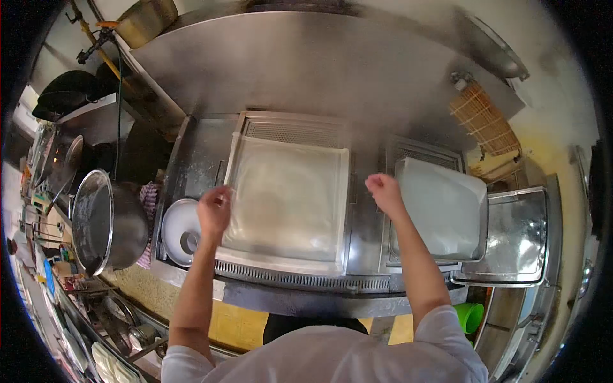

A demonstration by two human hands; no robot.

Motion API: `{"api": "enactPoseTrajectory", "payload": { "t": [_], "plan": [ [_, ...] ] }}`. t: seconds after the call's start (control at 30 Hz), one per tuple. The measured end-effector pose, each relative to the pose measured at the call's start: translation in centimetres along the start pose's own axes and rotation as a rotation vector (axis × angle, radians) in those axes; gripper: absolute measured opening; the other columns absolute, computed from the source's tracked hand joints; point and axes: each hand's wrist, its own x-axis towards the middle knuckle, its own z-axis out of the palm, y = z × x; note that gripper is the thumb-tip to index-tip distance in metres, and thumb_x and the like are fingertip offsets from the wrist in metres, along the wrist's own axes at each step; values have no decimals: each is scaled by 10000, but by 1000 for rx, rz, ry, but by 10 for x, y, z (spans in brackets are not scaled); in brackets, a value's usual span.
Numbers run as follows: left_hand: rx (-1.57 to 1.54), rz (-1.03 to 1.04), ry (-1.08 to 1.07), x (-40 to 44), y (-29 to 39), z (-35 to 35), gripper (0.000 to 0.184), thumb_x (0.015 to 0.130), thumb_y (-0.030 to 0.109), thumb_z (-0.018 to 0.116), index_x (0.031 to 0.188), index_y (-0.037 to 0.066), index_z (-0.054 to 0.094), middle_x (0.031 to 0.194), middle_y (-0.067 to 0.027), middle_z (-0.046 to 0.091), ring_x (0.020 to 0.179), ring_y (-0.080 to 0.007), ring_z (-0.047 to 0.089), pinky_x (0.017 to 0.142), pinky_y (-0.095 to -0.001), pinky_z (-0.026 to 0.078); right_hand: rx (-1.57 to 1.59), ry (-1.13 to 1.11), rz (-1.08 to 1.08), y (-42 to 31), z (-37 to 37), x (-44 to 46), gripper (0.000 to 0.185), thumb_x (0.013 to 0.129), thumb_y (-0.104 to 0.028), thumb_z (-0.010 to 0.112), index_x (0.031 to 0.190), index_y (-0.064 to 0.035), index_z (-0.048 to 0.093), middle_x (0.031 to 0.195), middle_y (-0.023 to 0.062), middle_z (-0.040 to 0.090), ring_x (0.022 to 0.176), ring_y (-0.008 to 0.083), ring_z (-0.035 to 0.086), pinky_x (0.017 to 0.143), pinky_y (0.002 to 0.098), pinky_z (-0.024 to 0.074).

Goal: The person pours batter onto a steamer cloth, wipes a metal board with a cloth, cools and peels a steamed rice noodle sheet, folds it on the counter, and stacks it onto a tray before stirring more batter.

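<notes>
A square steamer tray (290,116) sits in the metal counter, and a pale, wet-looking sheet (287,198) lies flat over most of it. My left hand (214,210) is beside the sheet's left edge, fingers curled together. I cannot make out whether anything is between them. To the right of the sheet, my right hand (385,193) hovers over the bare metal strip, closed, with nothing visible in it. Close by it, a second tray holds a smooth whitish sheet (440,207). A white bowl (181,223) with a small metal cup (189,241) stands left of my left forearm.
A large metal bowl (131,223) stands at the left, near a striped cloth (147,198). On the right are a shiny metal tray (504,239) and a rolled bamboo mat (485,118) on the wall. A green container (470,317) is below the counter.
</notes>
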Motion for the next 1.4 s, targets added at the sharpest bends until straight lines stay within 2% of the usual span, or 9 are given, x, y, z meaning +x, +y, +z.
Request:
{"api": "enactPoseTrajectory", "payload": {
  "t": [0.03, 0.13, 0.23, 0.4, 0.5, 0.73, 0.87, 1.1, 1.4],
  "plan": [
    [151, -79, -9, 23, 8, -7, 206, 937, 222, 723, 1041, 57, 789, 934, -190, 759, 751, -281, 739, 697, -390, 567, 23, 12, 29, -2, 12, 21, 282, 919, -246, 762, 1076, -12, 755, 978, 174, 769, 922, 280, 742, 825, 386, 568],
    [268, -99, 7, 79, -16, -5, 231, 929, 253, 713, 1043, 68, 791, 956, -205, 754, 834, -353, 740, 771, -437, 567, -155, 86, -111, -5, 40, 74, 338, 918, -281, 758, 1125, -14, 750, 1017, 180, 771, 956, 302, 745, 860, 402, 572],
    [332, -41, -1, 128, -51, 9, 258, 931, 274, 700, 1051, 63, 789, 1035, -218, 748, 948, -405, 715, 869, -472, 553, -148, 141, -78, -5, 68, 110, 363, 902, -308, 759, 1128, -24, 746, 1015, 183, 768, 960, 333, 742, 876, 427, 569],
    [211, -70, -128, 194, -84, 57, 306, 925, 310, 695, 1049, 43, 779, 1119, -242, 715, 1069, -449, 667, 952, -492, 533, -323, 173, -146, -9, 84, 116, 283, 859, -271, 765, 1027, -45, 747, 947, 172, 755, 900, 359, 726, 833, 451, 566],
    [293, 66, -52, 212, -66, 87, 277, 910, 278, 707, 1033, 41, 780, 1075, -243, 715, 1051, -435, 675, 945, -488, 536, -351, 160, -140, -11, 82, 120, 226, 840, -239, 768, 959, -49, 740, 907, 168, 743, 857, 350, 719, 796, 458, 563],
    [316, 28, -129, 219, -48, 102, 152, 875, 151, 721, 954, 30, 768, 1078, -225, 699, 1018, -417, 678, 916, -480, 538, -391, 211, -172, 1, 85, 123, 123, 855, -169, 715, 893, -52, 708, 880, 173, 725, 850, 374, 700, 772, 477, 547],
    [200, 116, 16, 204, -45, 86, 80, 887, 83, 698, 942, 34, 729, 1129, -185, 679, 1079, -402, 641, 943, -464, 510, -348, 248, -146, -16, 80, 105, 60, 885, -115, 659, 901, -61, 679, 907, 173, 700, 905, 382, 677, 793, 482, 526],
    [98, 318, 343, 133, -1, -13, 70, 907, -5, 642, 973, 18, 631, 1201, -182, 632, 1162, -392, 575, 1016, -469, 457, -208, 410, -402, -86, 34, 21, 55, 884, -9, 630, 909, -54, 612, 896, 125, 609, 915, 364, 597, 827, 461, 476],
    [12, 177, 806, -73, 79, -188, 71, 1001, 49, 601, 949, 7, 577, 1224, -169, 601, 1148, -287, 578, 1025, -375, 439, -133, 472, -886, -204, -34, -172, 85, 886, 18, 641, 918, -54, 608, 930, 106, 579, 941, 309, 567, 858, 439, 433]
  ]
}}
